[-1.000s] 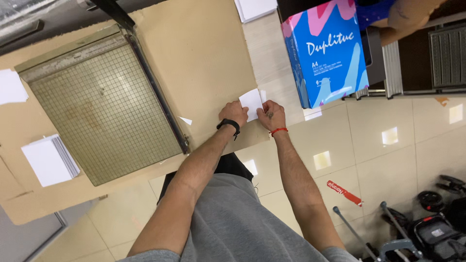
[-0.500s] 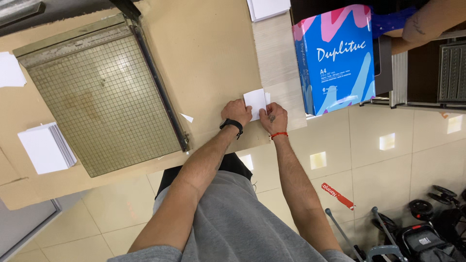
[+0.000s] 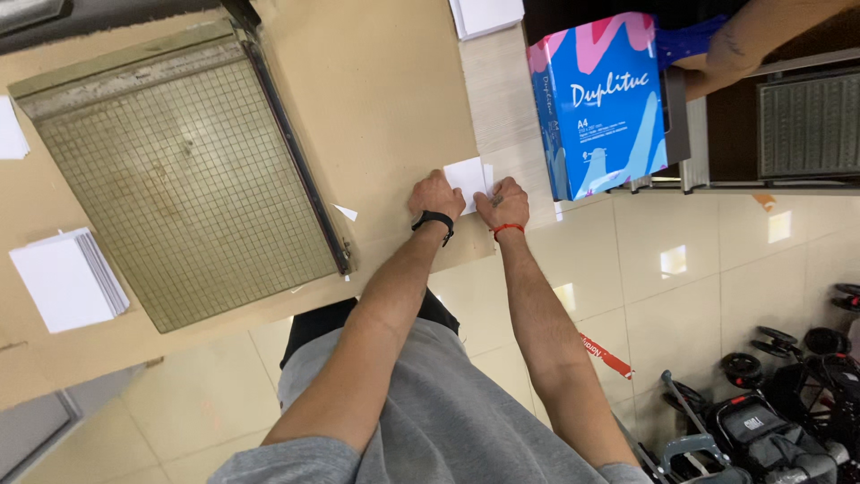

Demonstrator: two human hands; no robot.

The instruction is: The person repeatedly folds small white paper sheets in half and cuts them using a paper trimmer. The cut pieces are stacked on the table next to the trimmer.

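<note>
Since half a second back, our view slides a bit; both hands stay on the same small white paper stack (image 3: 469, 179) near the surface (image 3: 394, 108) edge. Left hand (image 3: 435, 194), black wristband (image 3: 434, 220), presses the stack's 9 o'clock side, fingers curled down onto it. Right hand (image 3: 503, 204), red wrist string (image 3: 507, 229), presses the 3 o'clock side. Both grips are closed on the stack, pinching it between them. Stack sits flat on the tan surface, at 3 o'clock of the paper cutter (image 3: 179, 179), well apart from it. Blue ream box (image 3: 598, 103) stands at 2 o'clock of our hands, near. Another person's arm (image 3: 743, 40) rests behind it. Second white stack (image 3: 64, 280) lies at 9 o'clock, beside the cutter. Paper scrap (image 3: 346, 212) lies between cutter and hands.
</note>
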